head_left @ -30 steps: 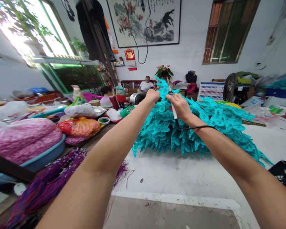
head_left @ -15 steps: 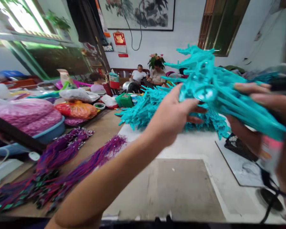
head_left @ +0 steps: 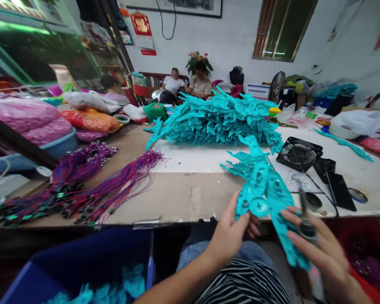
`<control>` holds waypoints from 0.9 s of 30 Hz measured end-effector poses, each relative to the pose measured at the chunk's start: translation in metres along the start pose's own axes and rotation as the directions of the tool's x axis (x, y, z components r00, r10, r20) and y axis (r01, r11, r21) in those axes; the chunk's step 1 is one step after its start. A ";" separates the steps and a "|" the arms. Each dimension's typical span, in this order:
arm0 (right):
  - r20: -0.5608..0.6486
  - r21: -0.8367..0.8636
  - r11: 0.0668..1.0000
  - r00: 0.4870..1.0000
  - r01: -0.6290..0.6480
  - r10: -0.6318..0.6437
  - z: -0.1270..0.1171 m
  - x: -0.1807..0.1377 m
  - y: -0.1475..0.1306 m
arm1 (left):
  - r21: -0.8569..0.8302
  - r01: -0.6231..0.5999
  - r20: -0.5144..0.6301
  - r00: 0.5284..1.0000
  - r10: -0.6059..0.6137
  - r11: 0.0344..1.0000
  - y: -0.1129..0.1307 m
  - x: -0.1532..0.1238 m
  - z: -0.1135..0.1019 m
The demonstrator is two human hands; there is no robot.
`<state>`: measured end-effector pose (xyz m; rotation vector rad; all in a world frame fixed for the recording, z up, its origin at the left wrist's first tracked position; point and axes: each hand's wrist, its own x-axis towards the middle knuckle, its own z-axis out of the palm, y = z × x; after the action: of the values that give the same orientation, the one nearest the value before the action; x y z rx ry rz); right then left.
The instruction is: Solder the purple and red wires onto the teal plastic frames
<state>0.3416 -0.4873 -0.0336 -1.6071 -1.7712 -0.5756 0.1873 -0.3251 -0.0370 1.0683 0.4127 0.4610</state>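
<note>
A turquoise plastic toy piece (head_left: 262, 188) with jagged, feather-like ends and a round disc is held up over the table's front edge. My left hand (head_left: 231, 232) pinches its left side near the disc, thumb in front. My right hand (head_left: 323, 249) has a pen-like tool, apparently a soldering iron (head_left: 308, 228), lying between its fingers with the thin tip pointing up. Fingers of that hand also touch the right, lower part of the toy piece. Behind it a large heap of similar turquoise pieces (head_left: 221, 120) covers the table's back.
Bundles of red and blue wires (head_left: 123, 185) lie at left. A small black fan (head_left: 299, 154) and a dark round tin (head_left: 313, 200) sit at right. Below the table edge, a blue bin (head_left: 91, 249) contains turquoise pieces. Two people (head_left: 201, 84) sit at the back.
My hands have brought the turquoise toy piece down and closer to me, from above the heap to the table's front edge. The view has tilted downward, showing my lap and the blue bin.
</note>
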 end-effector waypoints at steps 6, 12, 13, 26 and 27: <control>-0.052 -0.093 0.992 0.994 0.090 -0.095 0.113 -0.019 0.023 | 0.228 0.066 -0.348 0.938 0.018 0.972 -0.031 -0.001 -0.071; 0.051 0.164 0.986 0.998 0.025 -0.034 0.141 -0.017 0.038 | 0.785 0.148 -0.411 0.850 0.328 0.601 -0.045 0.000 -0.151; 0.047 0.216 0.976 0.999 0.008 -0.018 0.141 -0.013 0.039 | 0.855 0.128 -0.374 0.824 0.426 0.503 -0.044 0.001 -0.155; -0.144 0.168 0.891 0.883 -0.423 0.446 0.159 0.008 0.068 | 0.998 -0.015 0.035 0.917 0.397 -0.053 -0.064 0.076 -0.096; -0.099 0.169 0.843 0.842 -0.511 0.530 0.162 0.005 0.074 | 0.993 -0.003 0.048 0.924 0.379 -0.119 -0.063 0.078 -0.095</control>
<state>0.3847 -0.3582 -0.1480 -1.8018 -1.1603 -0.2888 0.2114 -0.2386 -0.1411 2.7230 0.9288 0.5381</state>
